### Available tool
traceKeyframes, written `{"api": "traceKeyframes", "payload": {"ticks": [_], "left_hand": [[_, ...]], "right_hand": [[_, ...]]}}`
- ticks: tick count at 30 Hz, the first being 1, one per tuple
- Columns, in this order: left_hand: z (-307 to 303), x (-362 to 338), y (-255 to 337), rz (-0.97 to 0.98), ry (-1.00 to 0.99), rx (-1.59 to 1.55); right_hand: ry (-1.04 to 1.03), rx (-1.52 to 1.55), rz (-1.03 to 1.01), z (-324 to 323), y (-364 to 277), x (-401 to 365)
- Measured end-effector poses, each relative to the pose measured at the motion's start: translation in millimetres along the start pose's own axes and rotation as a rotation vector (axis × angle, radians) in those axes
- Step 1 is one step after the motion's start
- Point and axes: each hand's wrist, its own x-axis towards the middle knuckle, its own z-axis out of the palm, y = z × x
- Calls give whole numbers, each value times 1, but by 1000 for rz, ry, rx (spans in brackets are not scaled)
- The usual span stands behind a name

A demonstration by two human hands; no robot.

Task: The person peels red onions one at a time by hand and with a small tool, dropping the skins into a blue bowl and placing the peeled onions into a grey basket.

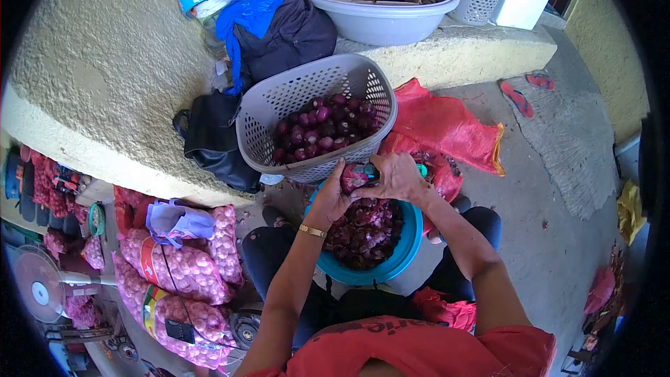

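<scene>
Onion (354,176), red, sits clasped in the left hand (333,195) above the far rim of the blue basin (413,237) of peelings (366,227). The right hand (398,178) is clenched on a teal-handled tool (421,167) against it. Just beyond, a grey basket (279,98) of peeled onions (321,129) leans on the concrete ledge (447,52).

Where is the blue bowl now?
Head view, centre: the blue bowl sits between the person's knees, under the left hand and right hand, beside the grey basket.
</scene>
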Motion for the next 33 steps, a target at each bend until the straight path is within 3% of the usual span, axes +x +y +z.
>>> {"api": "traceKeyframes", "payload": {"ticks": [6,24,33], "left_hand": [[1,0,-1,-15,63,-55],[-11,10,-1,-56,-37,-54],[-3,5,-1,-57,49,-37]], "right_hand": [[-7,-35,-35,7,5,0],[-27,-51,-31,-1,5,-1],[-66,-81,-23,-2,-3,0]]}}
